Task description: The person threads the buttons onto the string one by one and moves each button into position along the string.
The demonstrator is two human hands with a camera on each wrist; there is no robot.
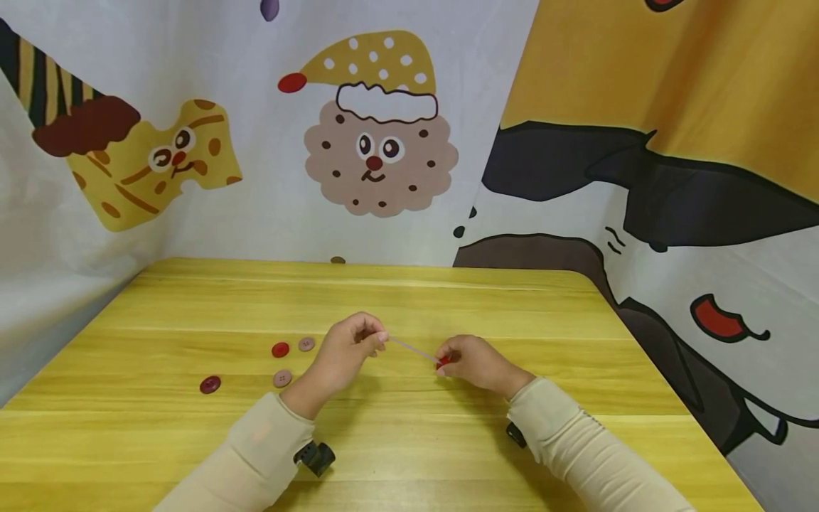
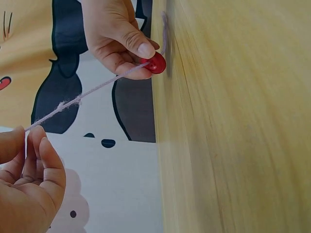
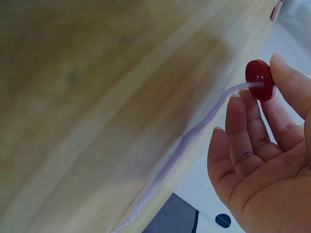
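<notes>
My left hand (image 1: 345,348) pinches one end of a thin lilac yarn (image 1: 412,348) between thumb and fingertips. Between thumb and fingers, my right hand (image 1: 480,364) holds a red button (image 3: 259,80) by its edge. The yarn passes through a hole of that button and runs straight across to the left hand, with a fuzzy thicker spot along it in the left wrist view. Beyond the button a loose length of yarn (image 3: 189,138) trails off. Both hands are over the wooden table (image 1: 409,441).
Left of the left hand lie a red button (image 1: 280,350), two pinkish buttons (image 1: 306,344) and a dark red button (image 1: 210,385). Black wrist devices (image 1: 315,458) sit at the sleeves. A cartoon-printed curtain (image 1: 243,220) hangs behind the table.
</notes>
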